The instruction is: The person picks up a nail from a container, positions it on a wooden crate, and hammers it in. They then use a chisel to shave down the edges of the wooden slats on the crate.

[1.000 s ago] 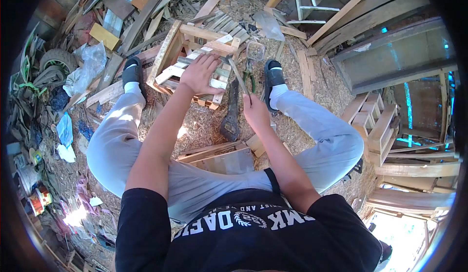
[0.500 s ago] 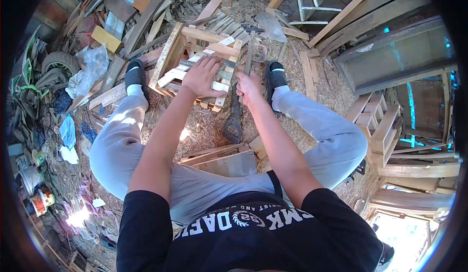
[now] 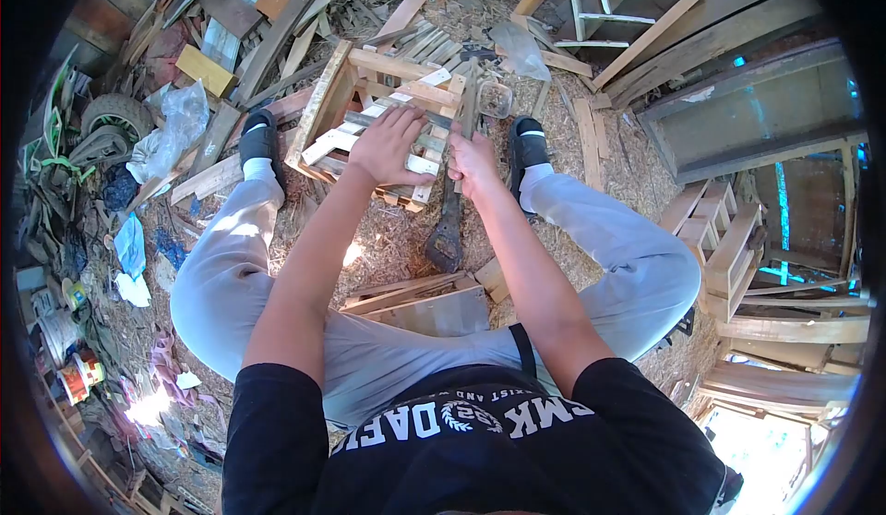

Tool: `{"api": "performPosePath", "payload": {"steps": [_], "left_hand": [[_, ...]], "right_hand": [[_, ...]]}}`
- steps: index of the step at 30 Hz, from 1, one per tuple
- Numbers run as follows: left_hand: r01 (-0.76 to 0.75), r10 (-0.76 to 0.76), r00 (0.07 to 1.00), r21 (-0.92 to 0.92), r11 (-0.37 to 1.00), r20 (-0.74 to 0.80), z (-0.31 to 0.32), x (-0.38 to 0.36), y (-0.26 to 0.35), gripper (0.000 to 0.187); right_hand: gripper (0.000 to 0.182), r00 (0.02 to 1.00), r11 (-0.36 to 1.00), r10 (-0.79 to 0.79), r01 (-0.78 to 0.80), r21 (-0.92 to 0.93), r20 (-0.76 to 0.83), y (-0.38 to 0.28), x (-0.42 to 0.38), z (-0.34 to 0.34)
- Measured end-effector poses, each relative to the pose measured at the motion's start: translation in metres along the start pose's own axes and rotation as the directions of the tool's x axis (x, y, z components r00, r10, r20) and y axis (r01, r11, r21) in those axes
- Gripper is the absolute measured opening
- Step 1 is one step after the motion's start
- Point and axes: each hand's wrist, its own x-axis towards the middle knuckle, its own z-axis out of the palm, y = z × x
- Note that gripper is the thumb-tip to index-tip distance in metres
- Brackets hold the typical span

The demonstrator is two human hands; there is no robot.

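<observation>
We are sitting on straw-covered ground with our knees spread, and between our feet stands a small wooden crate (image 3: 369,113) made of slats, tipped a little on its side. Our left hand (image 3: 388,146) lies flat on the slats with the fingers spread wide, pressing down on the near side of the crate. Our right hand (image 3: 472,160) is closed around the wooden handle of a hammer (image 3: 468,100) — the handle runs up and away from the fist, and the dark head sits near the far right corner of the crate, just beside the slats. Whether the head touches the wood we cannot tell.

Just right of the hammer there is a small clear plastic tub (image 3: 496,100), close to our right sandal (image 3: 528,141). Our left sandal (image 3: 256,141) is on the other side of the crate. On the ground under our right wrist lies a dark, rough-looking tool (image 3: 448,229), its shape hard to make out. Nearer to us, between our thighs, lie a few short boards (image 3: 420,298).

Around us the ground is crowded — loose planks (image 3: 268,26) heaped at the far left, a clear plastic bag (image 3: 171,123) beside them, and finished crates (image 3: 720,238) stacked well off to the right.
</observation>
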Motion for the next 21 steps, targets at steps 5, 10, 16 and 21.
{"api": "performPosePath", "payload": {"steps": [5, 10, 16, 21], "left_hand": [[0.007, -0.007, 1.000, -0.012, 1.000, -0.003, 0.000, 0.001, 0.000, 0.118], [0.011, -0.011, 1.000, -0.020, 1.000, -0.006, -0.003, 0.000, 0.001, 0.119], [0.009, -0.009, 1.000, -0.022, 1.000, 0.004, -0.003, 0.003, 0.002, 0.118], [-0.042, 0.044, 0.996, 0.018, 0.999, -0.081, -0.006, 0.003, 0.003, 0.115]], "right_hand": [[0.030, 1.000, 0.997, 0.000, 0.001, -0.082, 0.022, 0.000, 0.001, -0.005], [0.028, 0.998, 0.997, -0.052, 0.050, -0.058, -0.032, 0.008, -0.002, 0.002], [0.029, 1.000, 0.998, 0.000, 0.002, -0.067, 0.027, 0.003, 0.002, -0.005], [0.027, 0.980, 0.969, 0.151, -0.122, -0.217, 0.126, -0.013, 0.015, -0.025]]}}
